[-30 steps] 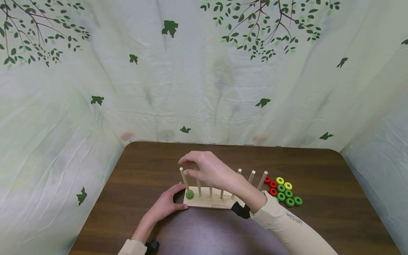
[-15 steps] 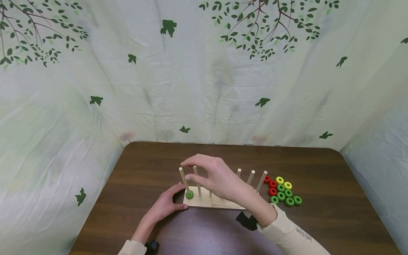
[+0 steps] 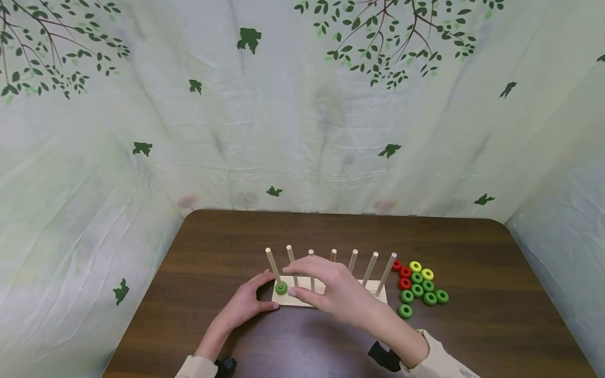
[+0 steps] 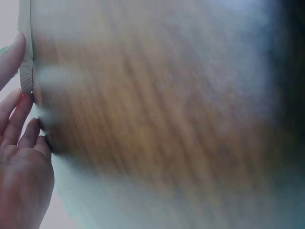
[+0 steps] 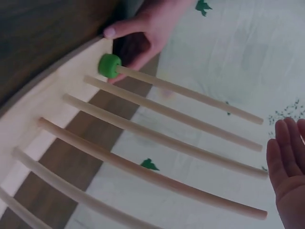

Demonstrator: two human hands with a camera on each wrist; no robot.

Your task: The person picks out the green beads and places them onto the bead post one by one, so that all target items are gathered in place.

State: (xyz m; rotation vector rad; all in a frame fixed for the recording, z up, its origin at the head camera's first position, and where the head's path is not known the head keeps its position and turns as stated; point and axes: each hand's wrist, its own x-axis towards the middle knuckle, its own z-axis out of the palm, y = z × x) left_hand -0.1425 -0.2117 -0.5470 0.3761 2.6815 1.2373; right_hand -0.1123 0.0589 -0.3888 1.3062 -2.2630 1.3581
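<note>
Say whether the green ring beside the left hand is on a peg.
On: the ring sits against the board, the peg rising through it.

I am working in what is looking like a curtained-off space; I cannot tell whether a home, a lab or something else is lying beyond. Pale, creased sheeting (image 3: 293, 131) printed with leafy branches (image 3: 416, 20) and small green shapes (image 3: 389, 151) is hanging behind and at both sides, enclosing my brown wood-grain table (image 3: 236, 231).
</note>
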